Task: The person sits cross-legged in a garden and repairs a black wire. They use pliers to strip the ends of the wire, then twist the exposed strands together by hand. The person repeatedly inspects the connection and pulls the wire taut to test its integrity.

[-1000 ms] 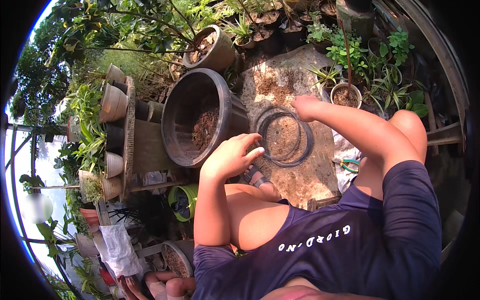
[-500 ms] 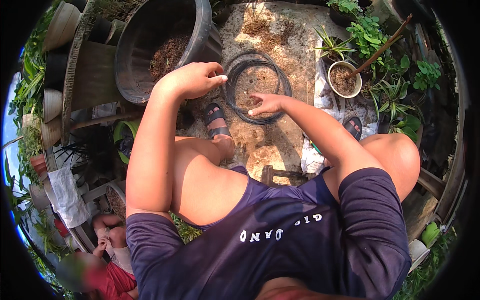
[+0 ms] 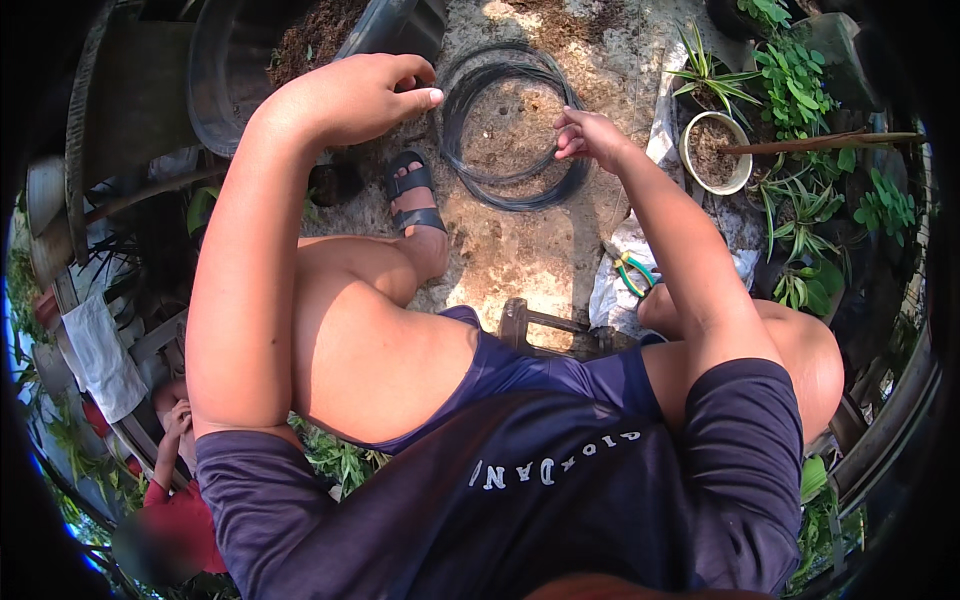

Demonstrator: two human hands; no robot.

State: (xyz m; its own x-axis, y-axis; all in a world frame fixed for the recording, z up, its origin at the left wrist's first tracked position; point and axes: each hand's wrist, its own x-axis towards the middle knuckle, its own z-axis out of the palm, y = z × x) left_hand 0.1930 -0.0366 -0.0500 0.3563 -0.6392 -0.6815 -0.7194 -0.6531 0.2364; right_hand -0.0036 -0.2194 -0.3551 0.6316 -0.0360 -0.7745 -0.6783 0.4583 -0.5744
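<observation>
A coil of thin black wire (image 3: 535,198) lies on the ground in front of me. My left hand (image 3: 385,95) hovers by its left edge, with thumb and index finger apart and nothing visible between them; the other fingers curl under, partly hidden. At the coil's right side is my right hand (image 3: 595,138), its fingers drawn together over the loops. Whether a strand is pinched in them cannot be made out. Pliers with green and yellow handles (image 3: 632,272) rest on a white cloth (image 3: 610,300), near my right foot.
A large black tub (image 3: 385,30) holding brown soil (image 3: 310,40) stands at the far left. On the right are a white pot (image 3: 735,180) with a stick (image 3: 820,142) and several leafy plants (image 3: 795,85). Between my legs is a small wooden stool (image 3: 515,325). Another person (image 3: 185,525) sits at the lower left.
My right hand has moved right, from inside the coil to its right rim, and its fingers have drawn together. The view has shifted, and the pliers now show. My left hand keeps its pose.
</observation>
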